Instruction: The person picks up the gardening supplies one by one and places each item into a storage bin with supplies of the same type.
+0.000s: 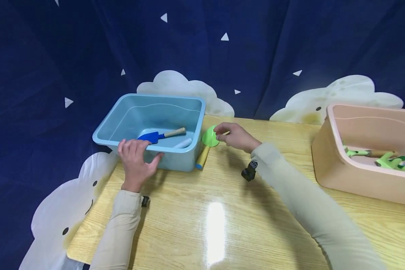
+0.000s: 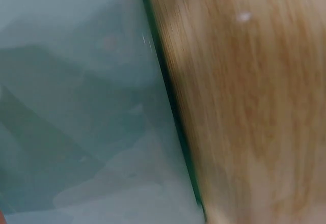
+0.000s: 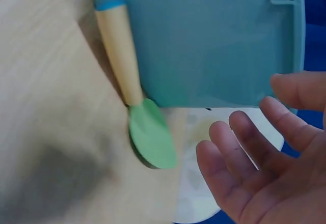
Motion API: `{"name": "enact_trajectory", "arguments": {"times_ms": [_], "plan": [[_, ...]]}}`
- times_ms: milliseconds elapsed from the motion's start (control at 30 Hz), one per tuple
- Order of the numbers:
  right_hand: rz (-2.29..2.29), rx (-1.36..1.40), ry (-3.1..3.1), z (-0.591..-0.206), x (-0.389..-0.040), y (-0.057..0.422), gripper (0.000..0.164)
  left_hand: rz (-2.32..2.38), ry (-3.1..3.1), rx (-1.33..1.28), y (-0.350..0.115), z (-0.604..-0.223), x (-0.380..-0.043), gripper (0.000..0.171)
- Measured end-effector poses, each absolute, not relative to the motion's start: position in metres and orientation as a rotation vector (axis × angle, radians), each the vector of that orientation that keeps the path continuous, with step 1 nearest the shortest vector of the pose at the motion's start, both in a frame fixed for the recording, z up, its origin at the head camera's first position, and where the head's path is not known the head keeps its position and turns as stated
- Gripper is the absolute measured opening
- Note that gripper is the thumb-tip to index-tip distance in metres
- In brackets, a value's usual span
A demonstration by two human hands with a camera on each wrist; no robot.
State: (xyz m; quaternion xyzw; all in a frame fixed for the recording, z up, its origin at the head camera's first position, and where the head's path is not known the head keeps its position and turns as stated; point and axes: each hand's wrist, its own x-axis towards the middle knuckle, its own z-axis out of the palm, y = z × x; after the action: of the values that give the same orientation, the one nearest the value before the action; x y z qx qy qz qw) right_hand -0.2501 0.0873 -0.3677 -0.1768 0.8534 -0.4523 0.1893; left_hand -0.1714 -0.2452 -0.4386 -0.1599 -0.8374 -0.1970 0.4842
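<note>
My left hand [image 1: 137,162] grips the front rim of a light blue plastic bin [image 1: 162,159], fingers over the edge and thumb against the outer wall. Inside the bin lie a blue toy trowel [image 1: 152,137] with a wooden handle and a white rounded piece [image 1: 183,143], partly hidden by the rim. Against the bin's right side is a green toy shovel [image 3: 153,135] with a blue-tipped wooden handle. My right hand [image 1: 235,135] hovers by the shovel's green blade, fingers loosely bent and holding nothing. The left wrist view shows mostly bin wall.
A pink bin [image 1: 327,161] stands at the right of the wooden table [image 1: 175,221], with green toy tools [image 1: 391,162] inside. Behind the table hangs a dark blue curtain [image 1: 195,48] with white clouds and triangles.
</note>
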Motion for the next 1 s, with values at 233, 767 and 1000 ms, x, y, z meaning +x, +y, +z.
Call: {"name": "enact_trajectory", "arguments": {"times_ms": [233, 767, 1000], "plan": [[-1.389, -0.366, 2.238, -0.391, -0.24, 0.086, 0.041, -0.482, -2.027, -0.39, -0.246, -0.439, -0.171, 0.046], [-1.685, 0.116, 1.742, -0.443, -0.219, 0.064, 0.052, -0.481, -2.044, -0.378, -0.247, -0.439, -0.171, 0.047], [-1.726, 0.141, 1.685, -0.449, -0.215, 0.053, 0.052, -0.485, -2.037, -0.381, -0.246, -0.438, -0.172, 0.047]]}}
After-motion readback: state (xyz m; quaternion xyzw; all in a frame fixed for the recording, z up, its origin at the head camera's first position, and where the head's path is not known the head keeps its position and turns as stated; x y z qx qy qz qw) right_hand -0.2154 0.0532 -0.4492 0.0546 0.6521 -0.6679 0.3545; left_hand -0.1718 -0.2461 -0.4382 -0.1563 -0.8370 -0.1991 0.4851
